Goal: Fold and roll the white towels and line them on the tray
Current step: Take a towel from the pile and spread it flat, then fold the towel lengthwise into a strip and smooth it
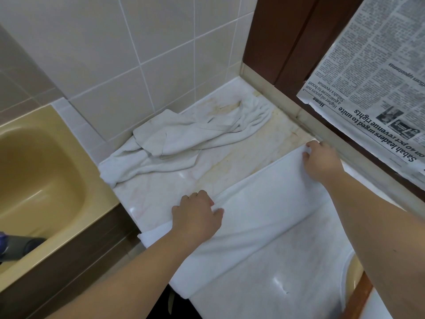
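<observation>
The left hand [197, 217] and right hand [320, 161] each pinch one end of the same edge of a white towel [264, 226], keeping the fold line taut and square across the marble worktop [161, 192]; crumpled towels [184, 137] wait against the tiled wall, apart; no tray is in view.

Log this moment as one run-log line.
step: folding | left hand: grips flat towel edge | right hand: grips far corner | crumpled towel: untouched by wall | counter | tray: not visible
</observation>
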`<state>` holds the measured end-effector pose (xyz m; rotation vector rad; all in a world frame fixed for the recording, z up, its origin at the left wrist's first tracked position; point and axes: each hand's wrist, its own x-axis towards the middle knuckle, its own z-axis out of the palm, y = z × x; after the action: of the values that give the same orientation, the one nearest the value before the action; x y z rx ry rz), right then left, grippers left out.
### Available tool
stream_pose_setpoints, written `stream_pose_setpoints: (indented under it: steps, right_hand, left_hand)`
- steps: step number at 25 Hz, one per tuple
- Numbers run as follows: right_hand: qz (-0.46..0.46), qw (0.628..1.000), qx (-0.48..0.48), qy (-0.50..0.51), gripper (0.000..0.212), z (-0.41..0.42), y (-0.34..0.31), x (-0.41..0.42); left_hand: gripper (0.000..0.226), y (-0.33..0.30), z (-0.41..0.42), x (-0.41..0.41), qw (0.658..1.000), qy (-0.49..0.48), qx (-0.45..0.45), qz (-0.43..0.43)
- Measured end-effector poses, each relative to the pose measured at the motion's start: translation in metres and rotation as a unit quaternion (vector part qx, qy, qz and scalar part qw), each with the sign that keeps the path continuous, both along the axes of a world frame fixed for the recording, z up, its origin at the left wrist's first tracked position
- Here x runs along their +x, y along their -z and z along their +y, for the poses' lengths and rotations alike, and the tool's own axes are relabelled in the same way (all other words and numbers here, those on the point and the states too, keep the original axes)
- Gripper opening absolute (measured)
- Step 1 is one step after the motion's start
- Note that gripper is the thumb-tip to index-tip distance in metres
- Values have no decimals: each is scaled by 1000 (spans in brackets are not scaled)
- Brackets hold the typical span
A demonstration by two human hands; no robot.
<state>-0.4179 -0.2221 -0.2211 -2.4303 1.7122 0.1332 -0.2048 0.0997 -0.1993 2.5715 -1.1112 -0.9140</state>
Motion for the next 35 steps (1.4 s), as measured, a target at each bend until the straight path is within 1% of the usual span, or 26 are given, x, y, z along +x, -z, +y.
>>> stream_pose_setpoints:
  steps: [2, 5, 8, 10, 12, 13, 14, 16, 17, 19, 20, 22, 23, 25, 26, 27, 31, 35]
  right_hand:
    - [-1, 1000, 2, 2, 42, 0, 0, 0]
    - [-4, 1000, 7, 4, 42, 1, 0, 0]
    - [-13, 1000, 5, 7, 42, 1, 1, -1]
    - [-22, 1000, 8, 13, 42, 1, 4, -1]
    - [-36, 999, 6, 20, 41, 3, 7, -3]
    - [-48, 999, 3, 21, 41, 6, 10, -3]
    - [-65, 998, 3, 24, 41, 9, 13, -4]
    - [-97, 994, 27, 36, 46, 16, 20, -4]
    - [-105, 993, 41, 43, 50, 20, 21, -3]
    - [-109, 993, 27, 44, 58, 37, 16, 3]
    - [-112, 993, 5, 35, 60, 52, 11, 8]
    - [-126, 991, 1, -34, 63, 103, 3, 19]
    - [-115, 989, 25, -94, 65, 138, 0, 25]
    - [-32, 976, 80, -201, 65, 197, 6, 25]
    - [11, 970, 87, -227, 64, 210, 10, 19]
    - [35, 969, 85, -231, 64, 208, 12, 11]
    - [52, 986, 74, -140, 69, 132, 11, -25]
    - [62, 994, 70, -53, 79, 68, 11, -52]
  left_hand:
    - [29, 2, -1, 5, 1000, -17, -2, 17]
    - [23, 5, 1, 9, 997, -55, -28, 39]
    - [22, 7, -1, 8, 996, -69, -49, 26]
    - [20, 10, -2, 6, 997, -53, -50, -8]
    - [15, 16, 0, 2, 994, -17, -64, -82]
    - [16, 18, 1, -2, 988, 11, -84, -128]
    - [22, 21, 1, -7, 978, 49, -118, -163]
    - [37, 25, -1, -24, 951, 145, -202, -185]
    - [50, 27, -4, -33, 946, 192, -200, -166]
    - [84, 30, -8, -46, 955, 248, -121, -112]
    - [94, 35, -7, -49, 956, 261, -90, -98]
    - [100, 45, -3, -49, 954, 265, -96, -102]
    - [102, 46, -1, -49, 954, 263, -100, -105]
    - [107, 46, -1, -49, 953, 267, -94, -104]
    - [110, 46, -1, -49, 953, 269, -92, -106]
    - [113, 45, -1, -50, 953, 269, -91, -107]
    - [127, 37, -2, -50, 953, 281, -56, -99]
    - [132, 32, -5, -50, 953, 283, -46, -98]
